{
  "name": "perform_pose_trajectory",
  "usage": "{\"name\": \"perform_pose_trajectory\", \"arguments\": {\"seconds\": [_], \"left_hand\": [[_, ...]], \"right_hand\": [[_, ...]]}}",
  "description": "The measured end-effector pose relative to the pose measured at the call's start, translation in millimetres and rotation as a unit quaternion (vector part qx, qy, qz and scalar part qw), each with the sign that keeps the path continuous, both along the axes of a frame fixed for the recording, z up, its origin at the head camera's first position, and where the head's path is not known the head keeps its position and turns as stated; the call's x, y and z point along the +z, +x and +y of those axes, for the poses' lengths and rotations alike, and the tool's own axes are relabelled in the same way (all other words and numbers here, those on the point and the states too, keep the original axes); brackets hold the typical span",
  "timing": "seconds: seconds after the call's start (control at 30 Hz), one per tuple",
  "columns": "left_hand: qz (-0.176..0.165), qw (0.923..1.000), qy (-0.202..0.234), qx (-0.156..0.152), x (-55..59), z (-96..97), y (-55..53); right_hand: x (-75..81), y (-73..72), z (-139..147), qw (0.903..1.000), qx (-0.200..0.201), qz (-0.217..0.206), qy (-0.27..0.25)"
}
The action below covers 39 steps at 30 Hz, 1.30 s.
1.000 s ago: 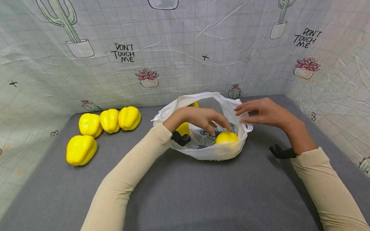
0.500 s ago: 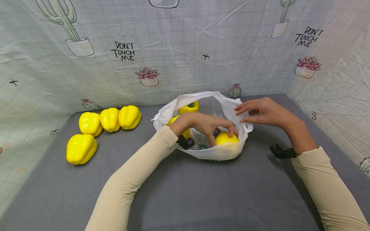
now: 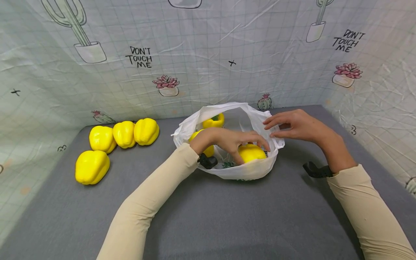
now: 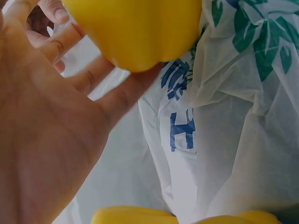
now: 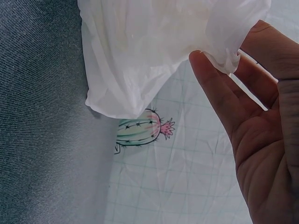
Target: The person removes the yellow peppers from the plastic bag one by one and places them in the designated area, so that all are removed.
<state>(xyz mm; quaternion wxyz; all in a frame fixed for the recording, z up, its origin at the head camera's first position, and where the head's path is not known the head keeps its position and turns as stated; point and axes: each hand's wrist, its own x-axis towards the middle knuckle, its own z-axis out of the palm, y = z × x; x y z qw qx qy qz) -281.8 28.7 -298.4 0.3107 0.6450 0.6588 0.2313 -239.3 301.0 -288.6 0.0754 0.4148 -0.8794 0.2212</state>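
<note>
A white plastic bag [image 3: 247, 171] with green and blue print stands with its mouth wide on the grey table. My left hand [image 3: 231, 141] reaches inside it and grips a yellow bell pepper [image 3: 252, 153], thumb on the near side and fingers over the far side. In the left wrist view the fingers spread along the pepper [image 4: 140, 32]. My right hand [image 3: 300, 126] pinches the bag's right rim between thumb and fingers, as the right wrist view also shows. Two more yellow peppers lie in the bag, one at the back [image 3: 214, 121], one partly hidden behind my left wrist.
Several yellow bell peppers [image 3: 124, 134] sit in a cluster at the table's left, one of them [image 3: 92, 167] nearer the front. A patterned cloth [image 3: 201, 50] with cactus drawings hangs behind the table [image 3: 208, 220] and at its sides.
My left hand has lowered onto the pepper in the bag and closed round it. The pepper has tilted and shifted slightly left. My right hand stays at the rim.
</note>
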Motion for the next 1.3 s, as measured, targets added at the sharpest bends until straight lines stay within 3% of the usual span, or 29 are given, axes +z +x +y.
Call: {"name": "perform_pose_trajectory", "arguments": {"seconds": [0.27, 0.47, 0.7, 0.93, 1.3], "left_hand": [[0.001, 0.9994, 0.034, -0.010, -0.6, -0.1, -3.8], [0.009, 0.9994, 0.024, 0.022, 1.7, -4.2, -4.6], [0.044, 0.9941, 0.064, 0.075, 5.5, -7.8, -4.3], [0.077, 0.9894, 0.054, 0.111, 7.1, -7.8, -3.9], [0.147, 0.9813, 0.040, 0.117, -4.9, -2.3, -3.2]], "right_hand": [[-0.6, 0.4, 1, 1.0000, 0.001, 0.003, 0.001], [-1.1, 0.5, 1, 0.9999, 0.005, 0.010, 0.001], [-1.5, 0.4, 1, 1.0000, 0.000, -0.001, 0.000], [-2.2, 0.1, 2, 1.0000, 0.004, 0.003, 0.001], [-2.9, 0.3, 3, 1.0000, 0.006, 0.007, -0.004]]}}
